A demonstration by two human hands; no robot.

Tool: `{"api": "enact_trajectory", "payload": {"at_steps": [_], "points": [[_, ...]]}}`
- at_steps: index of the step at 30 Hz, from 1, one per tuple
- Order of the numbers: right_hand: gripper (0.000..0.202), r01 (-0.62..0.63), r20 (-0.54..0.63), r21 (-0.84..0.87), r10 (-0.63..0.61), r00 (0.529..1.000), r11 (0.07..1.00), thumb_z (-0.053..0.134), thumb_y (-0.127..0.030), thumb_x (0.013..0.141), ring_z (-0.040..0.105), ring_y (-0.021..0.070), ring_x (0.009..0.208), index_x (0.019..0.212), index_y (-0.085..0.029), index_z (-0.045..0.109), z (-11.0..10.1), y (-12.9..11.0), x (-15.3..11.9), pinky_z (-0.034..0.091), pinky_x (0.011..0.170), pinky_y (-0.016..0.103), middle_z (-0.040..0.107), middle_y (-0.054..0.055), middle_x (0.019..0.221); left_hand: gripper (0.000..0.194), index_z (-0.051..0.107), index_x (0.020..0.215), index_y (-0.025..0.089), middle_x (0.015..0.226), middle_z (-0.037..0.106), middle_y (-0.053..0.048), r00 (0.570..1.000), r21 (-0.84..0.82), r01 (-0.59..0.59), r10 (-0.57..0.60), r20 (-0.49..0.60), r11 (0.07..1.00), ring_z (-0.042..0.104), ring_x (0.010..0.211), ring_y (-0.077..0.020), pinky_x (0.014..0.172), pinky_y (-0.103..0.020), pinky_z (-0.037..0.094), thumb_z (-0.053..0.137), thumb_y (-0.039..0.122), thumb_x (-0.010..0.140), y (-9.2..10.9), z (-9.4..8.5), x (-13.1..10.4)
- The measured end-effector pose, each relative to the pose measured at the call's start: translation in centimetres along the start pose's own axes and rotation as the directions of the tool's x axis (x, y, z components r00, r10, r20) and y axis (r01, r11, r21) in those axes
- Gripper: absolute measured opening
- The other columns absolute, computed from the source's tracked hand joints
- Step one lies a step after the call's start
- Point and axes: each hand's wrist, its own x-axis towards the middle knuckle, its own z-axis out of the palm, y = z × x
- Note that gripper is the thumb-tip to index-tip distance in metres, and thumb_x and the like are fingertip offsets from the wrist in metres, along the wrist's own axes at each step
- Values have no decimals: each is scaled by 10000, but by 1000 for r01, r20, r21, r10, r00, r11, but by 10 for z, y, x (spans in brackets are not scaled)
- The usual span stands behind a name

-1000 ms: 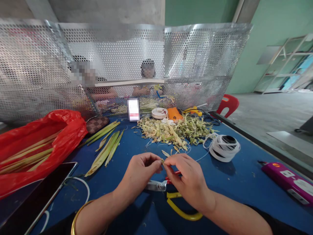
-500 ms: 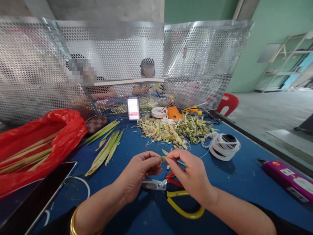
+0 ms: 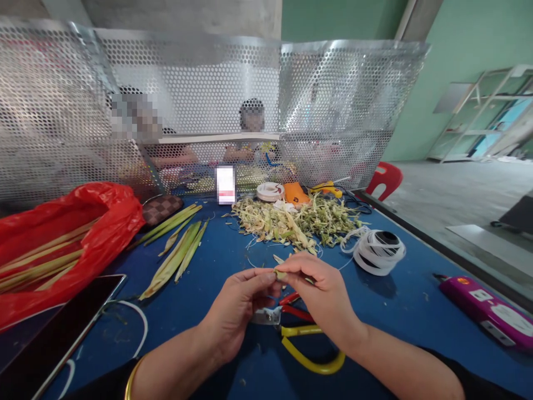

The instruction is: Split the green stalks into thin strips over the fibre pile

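Note:
My left hand (image 3: pixel 244 303) and my right hand (image 3: pixel 327 303) meet above the middle of the blue table. Between their fingertips is a small yellow-green piece of leaf strip (image 3: pixel 280 274), pinched from both sides; its shape is mostly hidden by the fingers. Under the hands lie scissors with yellow handles (image 3: pixel 314 365) and a red-handled tool (image 3: pixel 296 313), partly covered by my right hand. Just beyond the fingers spreads a heap of pale and green leaf scraps (image 3: pixel 270 222). Long green leaves (image 3: pixel 177 261) lie to the left of my hands.
A red plastic bag (image 3: pixel 120 205) with long leaves stands at left, beside a dark flat-screen device (image 3: pixel 62 333). On the right are a white ribbon spool (image 3: pixel 372 261) and a purple power strip (image 3: pixel 487 311). A perforated metal screen (image 3: pixel 333 100) closes the back, with people behind it.
My fingertips have drawn closer together around the leaf piece, and my right fingers have curled further over it. The view has shifted slightly.

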Motion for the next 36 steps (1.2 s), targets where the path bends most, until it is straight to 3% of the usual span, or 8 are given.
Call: {"api": "enact_trajectory", "payload": {"at_steps": [4, 8, 14, 21, 27, 32, 34, 36], "points": [[172, -66, 21, -5, 66, 998, 998, 564, -97, 757, 617, 146, 666, 729, -202, 698, -4, 0, 4, 501, 598, 254, 656, 15, 726, 224, 732, 783, 141, 746, 688, -62, 999, 88, -37, 36, 16, 995, 586, 687, -141, 653, -224, 436, 691, 347, 707, 2, 0, -1], [147, -150, 109, 9, 148, 983, 989, 569, -104, 752, 620, 133, 626, 738, -199, 680, -8, -3, 5, 501, 588, 245, 639, -3, 700, 241, 729, 731, 148, 710, 696, -54, 992, 298, -126, 126, 20, 946, 579, 661, -143, 644, -224, 427, 663, 379, 728, 7, 0, -2], [107, -428, 232, 106, 397, 888, 897, 663, -265, 740, 617, 135, 533, 678, -179, 645, -9, -6, 8, 518, 541, 243, 643, -9, 568, 207, 694, 652, 166, 608, 653, -19, 947, 543, -289, 318, 44, 788, 563, 629, -149, 621, -228, 420, 644, 352, 729, 13, 0, 0], [110, -508, 180, 259, 476, 861, 821, 683, -255, 689, 610, 123, 503, 647, -175, 620, -2, -13, 9, 522, 519, 229, 632, -24, 549, 210, 700, 651, 161, 636, 683, -34, 952, 413, -253, 301, -52, 875, 569, 625, -147, 619, -231, 441, 641, 351, 716, 8, 3, -2], [64, -513, 182, 236, 481, 858, 826, 655, -206, 700, 617, 119, 530, 664, -171, 615, -2, -12, 8, 511, 535, 220, 625, -27, 561, 218, 736, 740, 155, 713, 717, -52, 958, 413, -230, 281, -65, 881, 616, 685, -176, 622, -237, 463, 690, 360, 681, 6, 2, 0], [53, -560, 243, 217, 511, 824, 800, 627, -182, 709, 606, 113, 508, 659, -167, 614, 0, -10, 7, 510, 520, 219, 609, -33, 545, 198, 746, 748, 155, 692, 716, -41, 948, 414, -241, 304, -94, 878, 599, 639, -151, 598, -220, 463, 744, 316, 634, 8, 2, 0], [66, -528, 233, 202, 484, 844, 825, 622, -194, 728, 600, 113, 505, 668, -171, 605, 1, -8, 5, 506, 511, 219, 605, -32, 550, 163, 743, 704, 154, 641, 705, -33, 945, 383, -243, 306, -112, 891, 593, 606, -138, 586, -214, 462, 741, 303, 637, 8, 2, 0], [53, -417, 166, 156, 392, 905, 895, 624, -200, 749, 596, 119, 524, 707, -180, 598, 2, -5, 1, 503, 505, 220, 606, -26, 586, 158, 737, 690, 155, 605, 692, -22, 949, 323, -234, 288, -131, 917, 593, 588, -131, 584, -211, 465, 751, 298, 626, 8, 2, 1]]}}
